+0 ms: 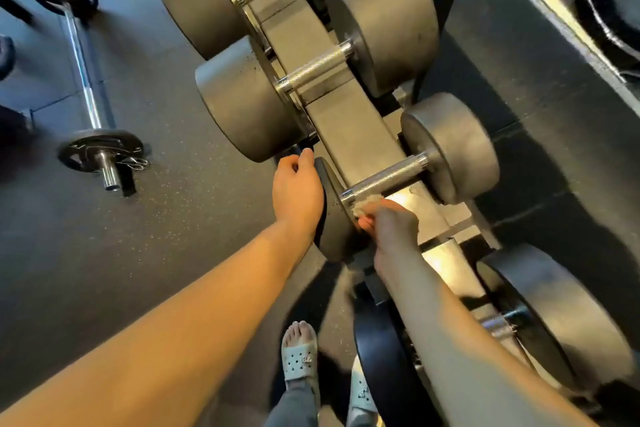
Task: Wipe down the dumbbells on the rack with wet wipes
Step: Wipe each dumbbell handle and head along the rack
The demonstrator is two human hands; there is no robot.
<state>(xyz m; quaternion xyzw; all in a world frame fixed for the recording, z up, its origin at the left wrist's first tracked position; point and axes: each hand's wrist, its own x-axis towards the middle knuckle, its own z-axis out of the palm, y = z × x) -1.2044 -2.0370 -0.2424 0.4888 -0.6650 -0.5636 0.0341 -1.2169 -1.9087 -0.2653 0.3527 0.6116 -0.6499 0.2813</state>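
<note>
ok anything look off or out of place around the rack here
Only off the rack: a barbell lies on the floor to its left, a spring clip lying by its near plate. The racked dumbbells sit straight.

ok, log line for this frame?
phase: wiping | right hand: grips wet wipe against dumbbell handle, near end | left hand: holds that dumbbell's near head
</note>
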